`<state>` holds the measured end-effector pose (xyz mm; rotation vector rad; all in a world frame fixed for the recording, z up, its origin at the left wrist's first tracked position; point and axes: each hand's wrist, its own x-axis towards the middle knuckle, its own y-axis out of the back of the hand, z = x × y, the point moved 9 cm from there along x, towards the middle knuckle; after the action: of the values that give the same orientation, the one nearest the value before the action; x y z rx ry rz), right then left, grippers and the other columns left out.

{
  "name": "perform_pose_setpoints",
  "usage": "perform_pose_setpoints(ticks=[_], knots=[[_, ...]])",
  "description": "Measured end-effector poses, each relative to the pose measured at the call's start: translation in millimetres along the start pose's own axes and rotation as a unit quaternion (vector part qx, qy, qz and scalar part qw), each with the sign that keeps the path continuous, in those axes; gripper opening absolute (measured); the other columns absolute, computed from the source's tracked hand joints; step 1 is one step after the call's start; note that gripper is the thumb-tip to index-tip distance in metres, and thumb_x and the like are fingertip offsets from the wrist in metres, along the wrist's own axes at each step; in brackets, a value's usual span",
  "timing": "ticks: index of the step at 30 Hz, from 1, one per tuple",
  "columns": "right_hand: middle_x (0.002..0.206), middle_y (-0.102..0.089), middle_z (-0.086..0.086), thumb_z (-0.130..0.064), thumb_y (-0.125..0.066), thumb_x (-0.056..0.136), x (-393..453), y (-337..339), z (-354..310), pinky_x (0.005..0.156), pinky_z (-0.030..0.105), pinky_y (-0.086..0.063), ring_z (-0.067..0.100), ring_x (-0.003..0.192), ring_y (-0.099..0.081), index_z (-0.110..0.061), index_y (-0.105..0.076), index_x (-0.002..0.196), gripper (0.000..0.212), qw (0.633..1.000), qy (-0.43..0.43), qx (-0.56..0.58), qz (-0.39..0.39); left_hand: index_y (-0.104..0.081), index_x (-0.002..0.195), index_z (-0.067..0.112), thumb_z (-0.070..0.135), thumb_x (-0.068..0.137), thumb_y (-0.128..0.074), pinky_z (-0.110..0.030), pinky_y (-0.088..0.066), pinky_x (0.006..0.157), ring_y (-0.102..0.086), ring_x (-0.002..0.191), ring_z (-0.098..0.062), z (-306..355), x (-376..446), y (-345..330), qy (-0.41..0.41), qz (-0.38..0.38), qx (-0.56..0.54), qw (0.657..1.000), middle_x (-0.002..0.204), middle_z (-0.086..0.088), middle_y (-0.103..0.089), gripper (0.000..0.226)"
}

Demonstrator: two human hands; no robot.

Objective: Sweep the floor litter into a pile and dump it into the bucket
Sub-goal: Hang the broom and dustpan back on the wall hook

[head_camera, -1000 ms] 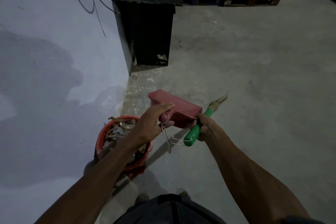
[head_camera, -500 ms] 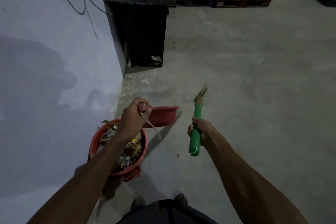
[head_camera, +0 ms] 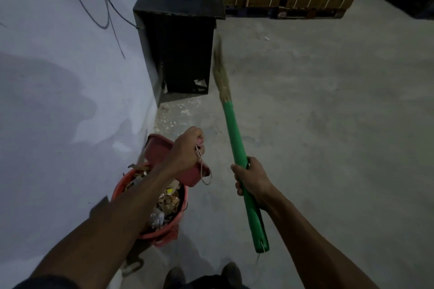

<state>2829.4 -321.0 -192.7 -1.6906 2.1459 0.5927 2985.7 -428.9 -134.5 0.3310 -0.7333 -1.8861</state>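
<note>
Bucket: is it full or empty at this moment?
Nearly full: the orange bucket holds paper and leaf litter heaped to about its rim.

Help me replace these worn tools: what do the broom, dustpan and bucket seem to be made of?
Broom: smooth green handle, likely plastic; the head looks like tan dried grass or straw fibres.
Dustpan: dull red, thin moulded walls, probably plastic, with a string loop.
Bucket: orange-red with a rolled rim, apparently plastic with a slight sheen.

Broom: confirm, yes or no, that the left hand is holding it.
No. The right hand grips the broom by its green handle, while the left hand holds the red dustpan over the bucket.
</note>
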Motion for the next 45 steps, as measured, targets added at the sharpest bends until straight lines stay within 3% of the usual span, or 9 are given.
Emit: perform_pose_setpoints(ticks=[3, 5, 7, 10, 13, 16, 26, 38, 45], knots=[[0.083, -0.054, 0.011, -0.016, -0.058, 0.096, -2.0, -6.7, -6.4, 0.047, 0.029, -0.048, 0.016, 0.053, -0.052, -0.007, -0.045, 0.115, 0.025, 0.997, 0.028, -0.071, -0.020, -0.049, 0.084, 0.013, -0.014, 0.080, -0.051, -0.024, -0.039, 0.058, -0.045, 0.067, -0.001, 3.0, 9.3, -6.8, -0.053, -0.044, 0.085, 0.994, 0.089, 0.002, -0.046, 0.028], [0.083, -0.056, 0.011, -0.018, -0.060, 0.095, -2.6, -10.3, -7.0, 0.049, 0.030, -0.049, 0.017, 0.055, -0.054, -0.008, -0.046, 0.114, 0.026, 0.992, 0.041, -0.118, -0.036, -0.056, 0.118, 0.012, -0.020, 0.076, -0.050, -0.026, -0.048, 0.071, -0.052, 0.088, -0.004, -0.2, 13.7, -14.3, -0.082, -0.087, 0.123, 0.985, 0.122, 0.000, -0.048, 0.054], [0.083, -0.058, 0.011, -0.020, -0.060, 0.094, -3.9, -14.1, -7.2, 0.051, 0.030, -0.050, 0.017, 0.055, -0.056, -0.009, -0.047, 0.115, 0.027, 0.986, 0.050, -0.151, -0.055, -0.036, 0.148, 0.019, -0.024, 0.075, -0.049, -0.027, -0.049, 0.077, -0.057, 0.100, -0.016, -1.8, 16.5, -20.9, -0.105, -0.130, 0.175, 0.970, 0.151, 0.000, -0.031, 0.085], [0.080, -0.058, 0.010, -0.023, -0.060, 0.095, -6.1, -20.9, -10.1, 0.051, 0.032, -0.051, 0.017, 0.055, -0.056, -0.010, -0.047, 0.116, 0.028, 0.976, 0.067, -0.187, -0.084, -0.016, 0.155, 0.030, -0.021, 0.077, -0.051, -0.031, -0.052, 0.076, -0.062, 0.101, -0.024, -0.6, 17.6, -30.4, -0.138, -0.167, 0.252, 0.943, 0.163, 0.000, -0.005, 0.099], [0.077, -0.058, 0.008, -0.024, -0.060, 0.095, -7.8, -26.5, -14.9, 0.048, 0.028, -0.049, 0.015, 0.052, -0.055, -0.012, -0.047, 0.116, 0.027, 0.963, 0.090, -0.234, -0.099, -0.024, 0.153, 0.029, -0.019, 0.079, -0.050, -0.029, -0.049, 0.076, -0.059, 0.110, -0.031, -10.1, 19.4, -32.8, -0.127, -0.162, 0.281, 0.937, 0.164, -0.001, -0.003, 0.093], [0.076, -0.059, 0.006, -0.025, -0.060, 0.095, -7.5, -27.4, -20.2, 0.048, 0.028, -0.049, 0.015, 0.052, -0.056, -0.013, -0.048, 0.117, 0.027, 0.952, 0.109, -0.266, -0.106, -0.046, 0.141, 0.017, -0.012, 0.083, -0.055, -0.039, -0.052, 0.088, -0.058, 0.114, -0.036, -13.9, 18.8, -27.8, -0.131, -0.114, 0.263, 0.949, 0.156, -0.007, -0.028, 0.065], [0.091, -0.062, 0.005, -0.036, -0.055, 0.098, -5.6, -20.6, -33.2, 0.050, 0.024, -0.052, 0.015, 0.063, -0.061, -0.016, -0.048, 0.123, 0.033, 0.912, 0.138, -0.362, -0.133, -0.060, 0.119, 0.002, -0.015, 0.072, -0.067, -0.043, -0.058, 0.063, -0.064, 0.070, -0.037, -3.6, 10.2, -26.6, -0.147, -0.033, 0.297, 0.943, 0.127, -0.017, -0.056, 0.050], [0.102, -0.064, 0.007, -0.053, -0.047, 0.097, -9.8, 4.3, -69.9, 0.063, 0.032, -0.038, 0.029, 0.083, -0.062, -0.015, -0.052, 0.110, 0.041, 0.743, 0.228, -0.627, 0.054, -0.060, 0.109, 0.005, -0.005, 0.070, -0.073, -0.036, -0.052, 0.043, -0.062, 0.053, -0.032, -0.6, 23.7, -42.0, -0.147, -0.053, 0.403, 0.902, 0.108, -0.014, -0.061, 0.042], [0.078, -0.064, 0.007, -0.009, -0.064, 0.082, -65.2, -17.3, -86.4, 0.060, 0.030, -0.045, 0.023, 0.065, -0.056, -0.008, -0.067, 0.089, 0.008, 0.694, 0.479, -0.505, 0.185, -0.057, 0.116, 0.007, -0.001, 0.083, -0.063, -0.040, -0.052, 0.052, -0.064, 0.063, -0.037, -5.0, 34.8, -43.4, -0.106, -0.065, 0.411, 0.903, 0.113, -0.014, -0.059, 0.035]])
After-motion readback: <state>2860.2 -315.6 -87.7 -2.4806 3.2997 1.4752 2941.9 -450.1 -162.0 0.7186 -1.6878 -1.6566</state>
